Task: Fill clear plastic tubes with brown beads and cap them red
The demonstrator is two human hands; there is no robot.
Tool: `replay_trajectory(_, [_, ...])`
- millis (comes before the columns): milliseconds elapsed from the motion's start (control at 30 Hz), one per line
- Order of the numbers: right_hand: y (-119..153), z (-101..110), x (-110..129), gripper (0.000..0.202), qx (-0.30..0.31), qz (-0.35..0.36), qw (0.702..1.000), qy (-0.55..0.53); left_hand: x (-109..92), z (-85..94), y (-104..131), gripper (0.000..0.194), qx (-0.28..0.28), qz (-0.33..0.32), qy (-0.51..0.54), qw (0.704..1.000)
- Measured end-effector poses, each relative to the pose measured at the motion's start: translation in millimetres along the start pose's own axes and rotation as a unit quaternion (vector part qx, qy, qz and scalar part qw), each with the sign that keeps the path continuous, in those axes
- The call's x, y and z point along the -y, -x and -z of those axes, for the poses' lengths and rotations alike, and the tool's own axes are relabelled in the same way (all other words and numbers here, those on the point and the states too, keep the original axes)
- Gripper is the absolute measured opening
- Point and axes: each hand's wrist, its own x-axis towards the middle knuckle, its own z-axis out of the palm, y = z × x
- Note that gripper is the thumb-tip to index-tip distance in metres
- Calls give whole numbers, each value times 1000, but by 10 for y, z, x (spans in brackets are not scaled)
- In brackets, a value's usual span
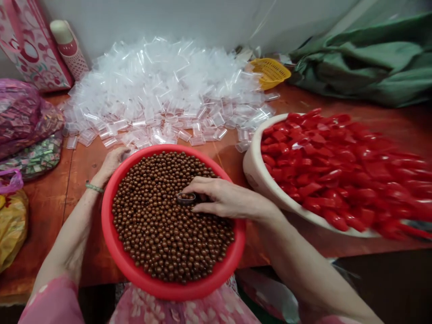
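Observation:
A red basin full of small glossy brown balls, like chocolate balls, stands in front of me. My right hand dips into the balls and pinches a small clear plastic case, its oval open end facing me. Beyond the basin's left rim, my left hand rests by the near edge of a heap of clear plastic cases. Its fingers curl together, and the rim partly hides their tips. Whatever they grip, I cannot make out.
A white tub heaped with red plastic pieces stands at the right. Filled bags lie at the left, near a pink bag and a bottle. Behind are a yellow basket and green cloth.

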Motion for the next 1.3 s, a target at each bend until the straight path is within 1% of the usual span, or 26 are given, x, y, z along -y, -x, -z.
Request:
replay_trajectory(67, [-8, -132, 10, 19, -34, -11, 999, 31, -4, 47, 55, 51, -18, 19, -1, 1000])
replay_trajectory(133, [-24, -210, 18, 17, -63, -9, 997, 34, -62, 135, 128, 45, -67, 52, 9, 996])
replay_trajectory(167, [-23, -233, 26, 17, -79, -5, 997, 25, -119, 190, 179, 41, -96, 63, 19, 993])
replay_trajectory(233, [2, -260, 48, 16, -116, 5, 993, -17, -295, 304, 319, 39, -145, 54, 40, 987])
replay_trajectory(267, [23, -270, 62, 15, -134, 8, 990, -49, -410, 354, 407, 40, -153, 38, 44, 986])
replay_trajectory(300, [47, -282, 75, 15, -151, 7, 985, -85, -536, 392, 505, 42, -148, 20, 36, 988])
replay_trajectory(333, [69, -296, 89, 16, -163, 4, 979, -123, -668, 415, 608, 45, -132, 4, 10, 991])
replay_trajectory(400, [105, -332, 114, 18, -184, -4, 964, -193, -918, 411, 806, 44, -93, -37, -74, 992])
replay_trajectory(467, [128, -370, 133, 19, -204, -4, 949, -242, -1110, 346, 968, 40, -51, -88, -155, 983])
replay_trajectory(533, [145, -401, 142, 19, -220, 3, 939, -263, -1230, 245, 1082, 41, -1, -140, -200, 970])
replay_trajectory(600, [165, -418, 143, 18, -232, 16, 936, -264, -1310, 136, 1168, 51, 46, -178, -222, 958])
replay_trajectory(667, [187, -423, 146, 18, -246, 27, 935, -255, -1393, 24, 1248, 64, 79, -195, -221, 952])
replay_trajectory(733, [200, -420, 163, 18, -258, 39, 935, -240, -1504, -99, 1325, 68, 103, -179, -173, 963])
replay_trajectory(800, [196, -415, 209, 17, -259, 55, 938, -225, -1629, -243, 1381, 65, 132, -133, -74, 979])
replay_trajectory(867, [185, -413, 285, 17, -248, 77, 940, -221, -1735, -393, 1405, 60, 153, -78, 24, 985])
replay_trajectory(933, [189, -407, 365, 21, -242, 103, 941, -213, -1802, -520, 1407, 54, 153, -47, 81, 984])
replay_trajectory(1033, [292, -348, 399, 29, -229, 120, 953, -157, -1819, -626, 1391, 43, 137, -22, 106, 985])
replay_trajectory(1100, [468, -253, 338, 28, -256, 88, 959, -84, -1798, -645, 1378, 40, 146, 18, 129, 981])
replay_trajectory(1133, [590, -190, 291, 26, -289, 55, 955, -33, -1789, -644, 1375, 39, 154, 41, 147, 976])
replay_trajectory(1167, [727, -119, 237, 24, -330, 8, 943, 28, -1785, -640, 1376, 38, 160, 64, 165, 971])
replay_trajectory(1200, [869, -45, 178, 23, -368, -52, 924, 96, -1787, -635, 1382, 37, 160, 83, 182, 967])
replay_trajectory(1233, [1006, 29, 114, 24, -394, -126, 894, 170, -1793, -632, 1389, 35, 156, 97, 196, 963])
replay_trajectory(1267, [1128, 97, 47, 24, -399, -208, 860, 239, -1801, -631, 1397, 34, 149, 106, 204, 962])
replay_trajectory(1300, [1225, 155, -25, 24, -386, -288, 825, 296, -1808, -634, 1404, 34, 143, 112, 207, 961])
